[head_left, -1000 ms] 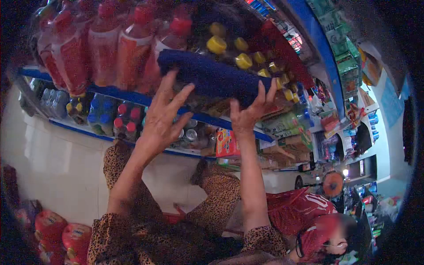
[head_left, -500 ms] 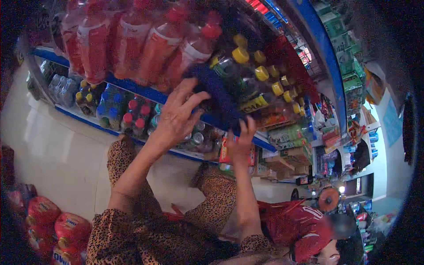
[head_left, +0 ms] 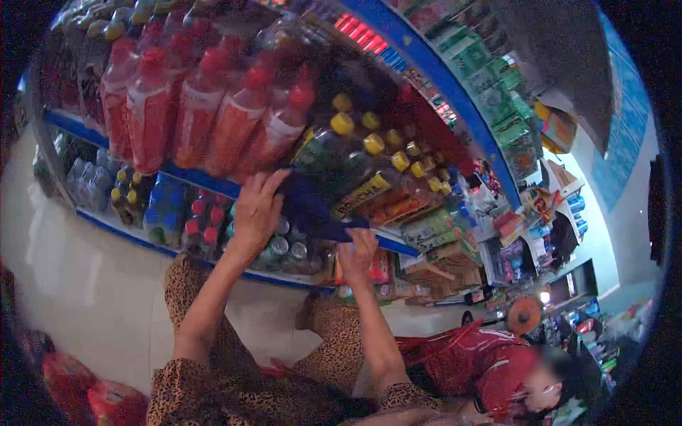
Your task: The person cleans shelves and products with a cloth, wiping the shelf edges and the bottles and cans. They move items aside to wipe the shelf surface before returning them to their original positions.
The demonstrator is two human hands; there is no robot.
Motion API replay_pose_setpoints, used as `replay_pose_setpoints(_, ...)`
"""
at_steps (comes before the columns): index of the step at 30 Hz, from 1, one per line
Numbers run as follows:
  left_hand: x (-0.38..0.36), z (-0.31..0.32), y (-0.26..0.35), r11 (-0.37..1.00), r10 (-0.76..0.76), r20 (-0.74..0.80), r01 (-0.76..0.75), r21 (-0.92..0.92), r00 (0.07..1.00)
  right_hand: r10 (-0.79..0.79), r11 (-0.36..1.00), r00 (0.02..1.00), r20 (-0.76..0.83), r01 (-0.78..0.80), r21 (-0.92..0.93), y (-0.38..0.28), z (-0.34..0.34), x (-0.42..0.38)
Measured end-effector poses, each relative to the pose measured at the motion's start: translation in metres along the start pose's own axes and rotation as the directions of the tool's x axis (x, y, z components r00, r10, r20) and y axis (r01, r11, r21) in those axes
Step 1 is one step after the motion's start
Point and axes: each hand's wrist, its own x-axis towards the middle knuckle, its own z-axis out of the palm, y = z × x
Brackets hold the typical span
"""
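Note:
A dark blue cloth (head_left: 310, 207) is stretched between my two hands at the front edge of a drinks shelf. My left hand (head_left: 257, 211) holds its left end, with the fingertips at the cloth's upper corner. Lower and to the right, my right hand (head_left: 357, 254) pinches the other end between bent fingers. Behind the cloth stand bottles with yellow caps (head_left: 362, 193), some with yellow labels. Red-capped bottles of red drink (head_left: 273, 138) stand in a row just above my left hand.
The lower shelf holds cans (head_left: 277, 248), blue-capped bottles (head_left: 165, 209) and red-capped bottles (head_left: 201, 220). A person in a red shirt (head_left: 462, 358) is close by at the lower right. Red packages (head_left: 117, 403) lie on the floor at the lower left. Cartons (head_left: 444, 266) sit right of the shelf.
The view has shifted. Both hands and the cloth appear lower and further left. My right hand's fingers, spread and blurred before, are now closed on the cloth's end.

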Motion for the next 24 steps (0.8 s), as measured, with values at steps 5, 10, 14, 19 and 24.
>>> replay_pose_setpoints(5, -0.006, -0.003, -0.019, 0.999, -0.049, 0.107, 0.05, -0.003, 0.993, -0.021, 0.996, 0.995, 0.097, 0.029, -0.089, 0.003, -0.015, -0.008)
replay_pose_setpoints(10, 0.004, -0.029, -0.004, 0.977, 0.157, 0.031, -0.16, 0.143, 0.987, 0.061, 0.995, 0.993, 0.099, -0.068, 0.068, 0.019, -0.044, 0.0)
replay_pose_setpoints(14, 0.01, -0.039, 0.005, 0.955, 0.145, 0.049, -0.127, -0.267, 0.988, 0.286, 0.704, 0.894, 0.346, -0.441, 0.557, 0.045, -0.084, 0.02)
replay_pose_setpoints(19, 0.009, -0.045, 0.018, 0.513, -0.291, 0.384, 0.482, -0.71, 0.876, 0.265, 0.46, 0.933, 0.243, -0.344, 0.819, 0.006, -0.139, 0.066)
replay_pose_setpoints(24, 0.011, -0.041, 0.02, 0.402, -0.327, 0.242, 0.366, -0.839, 0.914, 0.028, 0.577, 0.969, 0.246, -0.217, 0.787, 0.034, -0.163, 0.085)
